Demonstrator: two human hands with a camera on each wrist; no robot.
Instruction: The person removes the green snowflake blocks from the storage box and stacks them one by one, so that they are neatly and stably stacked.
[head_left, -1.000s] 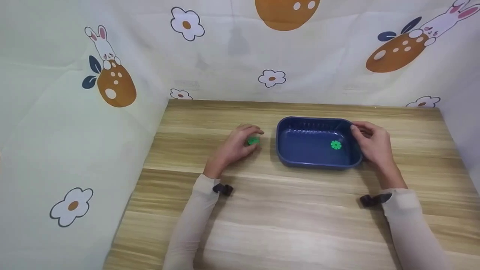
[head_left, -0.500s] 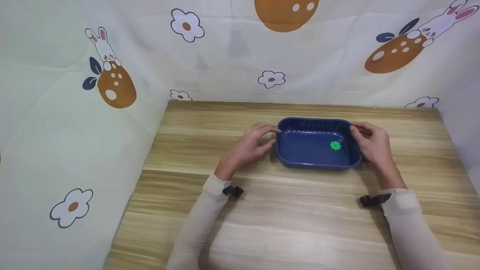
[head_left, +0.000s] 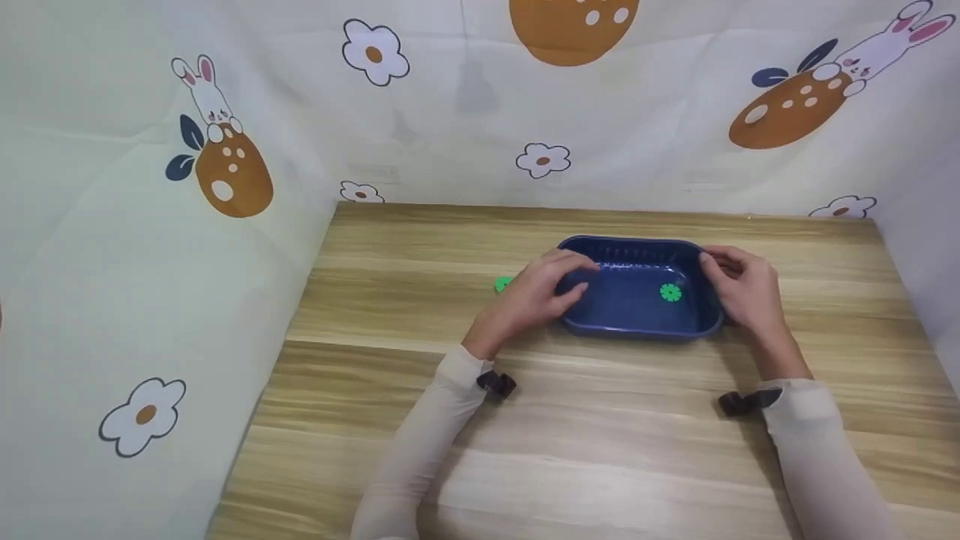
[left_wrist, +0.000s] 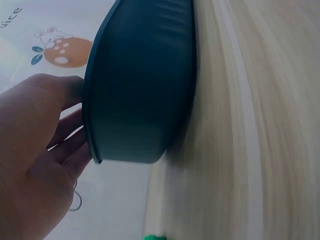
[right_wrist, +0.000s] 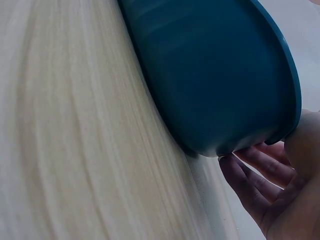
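A dark blue rectangular tray [head_left: 630, 330] rests on the table. Inside it, toward the right, lies a green notched disc [head_left: 670, 292]. My right hand [head_left: 750, 289] grips the tray's right end, thumb at the rim and fingers outside; the right wrist view shows those fingers [right_wrist: 255, 172] against the outer wall. Over the left end of the tray is my left hand [head_left: 538, 291], its thumb and fingers bent and apart, nothing visible between them. A second green disc [head_left: 502, 285] lies on the table just left of that hand, partly covered by it.
A wood-grain table [head_left: 600, 427] lies under both arms. Cloth walls [head_left: 450, 120] printed with rabbits and flowers rise behind and at the sides. A black wrist camera [head_left: 496, 384] is strapped near each cuff.
My left hand has moved right, from beside the green disc on the table to over the tray's left end. That disc stays where it was. My right hand keeps its grip.
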